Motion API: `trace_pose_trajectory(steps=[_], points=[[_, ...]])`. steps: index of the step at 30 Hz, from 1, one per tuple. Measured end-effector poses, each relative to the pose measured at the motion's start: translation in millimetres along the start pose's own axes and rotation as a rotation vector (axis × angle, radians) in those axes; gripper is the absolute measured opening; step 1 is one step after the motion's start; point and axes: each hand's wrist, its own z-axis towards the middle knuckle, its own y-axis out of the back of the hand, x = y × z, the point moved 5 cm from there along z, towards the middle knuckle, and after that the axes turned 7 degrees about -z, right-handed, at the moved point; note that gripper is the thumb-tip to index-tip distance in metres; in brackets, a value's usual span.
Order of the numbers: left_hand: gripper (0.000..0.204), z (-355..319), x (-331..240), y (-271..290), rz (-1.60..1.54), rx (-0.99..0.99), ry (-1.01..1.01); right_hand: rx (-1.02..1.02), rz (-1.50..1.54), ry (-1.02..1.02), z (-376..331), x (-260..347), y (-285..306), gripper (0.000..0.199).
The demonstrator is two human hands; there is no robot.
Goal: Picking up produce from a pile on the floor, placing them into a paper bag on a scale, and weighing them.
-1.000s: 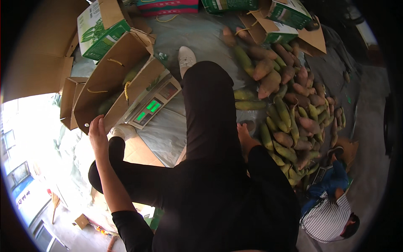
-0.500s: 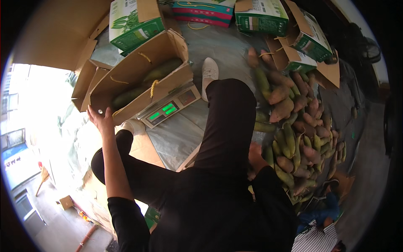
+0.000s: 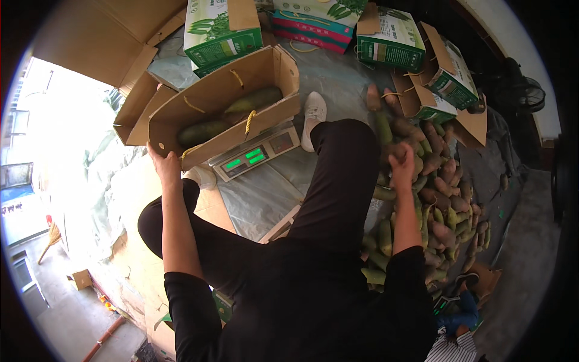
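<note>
An open cardboard box (image 3: 208, 142) with yellow rope handles stands on a digital scale (image 3: 253, 155) with a lit green display. Inside lie long green radishes (image 3: 204, 133). My left hand (image 3: 164, 166) grips the box's near left corner, fingers on its edge. To the right of my knee, my right hand (image 3: 403, 166) is over a heap of green radishes and pinkish-brown roots (image 3: 445, 220). Its fingers are curled round a brownish root (image 3: 395, 151), partly covered by the hand.
Printed green-and-white boxes (image 3: 391, 37) and a pink-and-teal box (image 3: 310, 30) stand along the back. A black fan (image 3: 525, 90) is at the far right. A person in a striped top (image 3: 455, 347) sits at the lower right, and a broom (image 3: 51, 241) is at the left.
My right hand has moved forward from beside my thigh onto the upper part of the heap. My left hand stays at the box corner. The whole view has shifted slightly.
</note>
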Motion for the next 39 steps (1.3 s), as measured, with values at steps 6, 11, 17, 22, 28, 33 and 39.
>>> trace_pose_trajectory(steps=[6,11,17,22,28,33,39], points=[[0.075,4.7,4.9,3.6,0.020,0.011,-0.120,0.010,0.254,0.216,68.8,196.3,-8.1,0.047],[0.075,1.5,6.6,10.9,0.051,0.000,-0.125,0.224,0.350,0.361,83.6,293.7,-63.4,0.044],[0.074,4.5,10.4,-0.6,0.080,0.023,-0.174,0.340,0.264,0.535,76.5,343.5,-143.6,0.045],[0.073,17.2,27.4,-2.0,0.046,0.028,-0.203,0.222,-0.082,0.575,84.9,318.4,-156.0,0.040],[0.070,20.1,21.4,3.7,-0.016,0.066,-0.157,0.239,-0.114,0.297,85.5,200.3,-81.3,0.030],[0.069,6.5,5.7,1.0,-0.063,0.131,-0.074,0.265,-0.387,0.009,13.1,44.9,-9.6,0.024],[0.066,-0.8,6.6,-22.1,0.028,0.124,0.006,0.533,-1.062,-0.095,-148.1,-147.8,48.0,0.012]])
